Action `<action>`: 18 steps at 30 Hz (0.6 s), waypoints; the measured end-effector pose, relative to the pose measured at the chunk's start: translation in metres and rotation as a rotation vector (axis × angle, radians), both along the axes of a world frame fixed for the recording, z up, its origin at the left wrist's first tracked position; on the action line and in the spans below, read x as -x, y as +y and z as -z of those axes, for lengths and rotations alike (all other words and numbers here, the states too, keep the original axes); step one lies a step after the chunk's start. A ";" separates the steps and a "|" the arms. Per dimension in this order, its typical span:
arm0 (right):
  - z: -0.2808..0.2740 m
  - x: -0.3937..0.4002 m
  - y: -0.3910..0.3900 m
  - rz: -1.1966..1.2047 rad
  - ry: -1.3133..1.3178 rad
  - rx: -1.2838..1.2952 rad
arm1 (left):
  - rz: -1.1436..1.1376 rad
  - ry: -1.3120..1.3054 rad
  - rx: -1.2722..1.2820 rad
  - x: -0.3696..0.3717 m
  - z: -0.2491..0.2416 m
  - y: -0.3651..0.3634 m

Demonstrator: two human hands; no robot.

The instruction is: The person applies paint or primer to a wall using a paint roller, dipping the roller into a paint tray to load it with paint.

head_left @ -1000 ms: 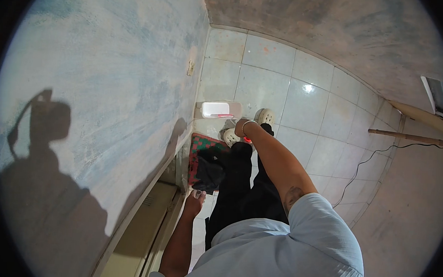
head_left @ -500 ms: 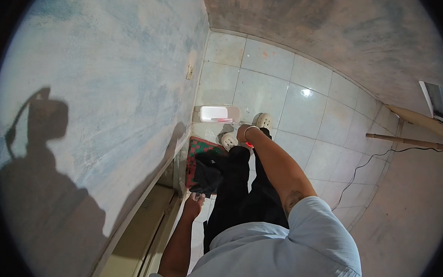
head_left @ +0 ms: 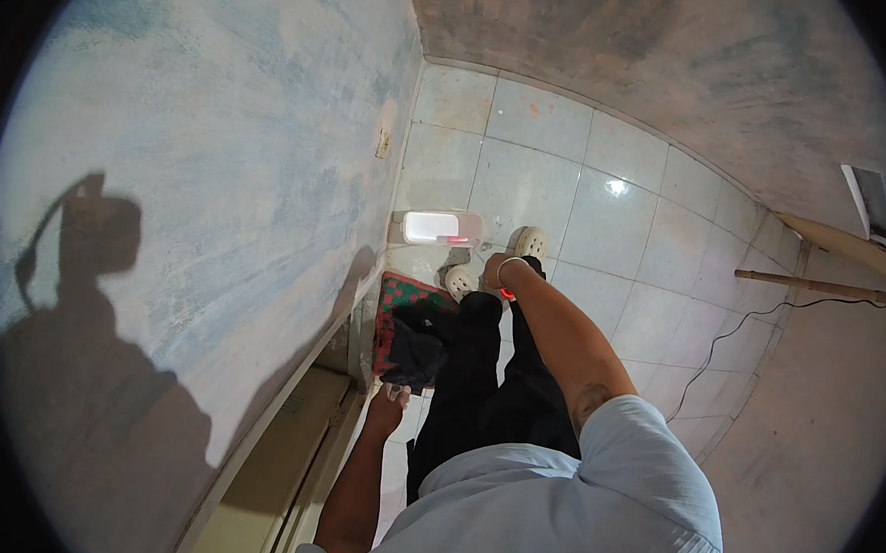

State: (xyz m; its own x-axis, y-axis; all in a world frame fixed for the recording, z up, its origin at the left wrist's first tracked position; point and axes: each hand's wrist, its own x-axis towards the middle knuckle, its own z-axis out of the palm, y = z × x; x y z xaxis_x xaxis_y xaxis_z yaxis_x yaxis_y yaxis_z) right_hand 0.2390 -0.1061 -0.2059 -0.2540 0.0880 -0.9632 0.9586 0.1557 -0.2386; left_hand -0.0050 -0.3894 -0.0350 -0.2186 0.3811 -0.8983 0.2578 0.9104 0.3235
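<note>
My left hand (head_left: pixel 389 408) is low on the left, its fingers closed at the lower edge of a bunched black cloth (head_left: pixel 415 355). The cloth lies over a red and green mat (head_left: pixel 392 292) by the wall. Between my shoes, my right hand (head_left: pixel 496 271) is closed in front of my knee, with a light bracelet at the wrist. A small bright red thing (head_left: pixel 508 294) shows just under that wrist. What the right fingers hold, if anything, is hidden. Beyond it stands a white rectangular tub (head_left: pixel 404 226) with something pink inside.
Pale shoes with holes, the left (head_left: pixel 461 283) and the right (head_left: pixel 532 242), stand on the tiled floor (head_left: pixel 529 166). The painted wall (head_left: pixel 219 145) rises close on the left, above a doorway (head_left: pixel 283 458). A black cable (head_left: pixel 710 341) and a wooden stick (head_left: pixel 783 280) are at the right.
My right hand has shifted slightly right and down, and the red thing has moved with it. The pink item in the tub shows less. My left hand stays at the cloth.
</note>
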 end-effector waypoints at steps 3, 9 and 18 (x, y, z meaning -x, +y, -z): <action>0.026 0.007 -0.013 -0.250 0.173 -0.127 | 0.036 0.005 -0.055 0.006 0.016 -0.012; 0.010 -0.007 -0.015 -0.025 0.049 0.010 | 0.085 -0.009 -0.075 0.005 0.004 -0.005; -0.075 -0.035 0.008 -0.348 0.322 -0.154 | 0.188 0.048 -0.107 -0.001 -0.002 0.009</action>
State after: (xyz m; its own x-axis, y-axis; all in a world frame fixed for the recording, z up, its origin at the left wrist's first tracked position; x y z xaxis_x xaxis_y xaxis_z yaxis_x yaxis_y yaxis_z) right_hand 0.2742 -0.0977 -0.1309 -0.5762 0.0802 -0.8133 0.7248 0.5099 -0.4633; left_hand -0.0036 -0.3805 -0.0329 -0.1764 0.5119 -0.8407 0.4371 0.8060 0.3991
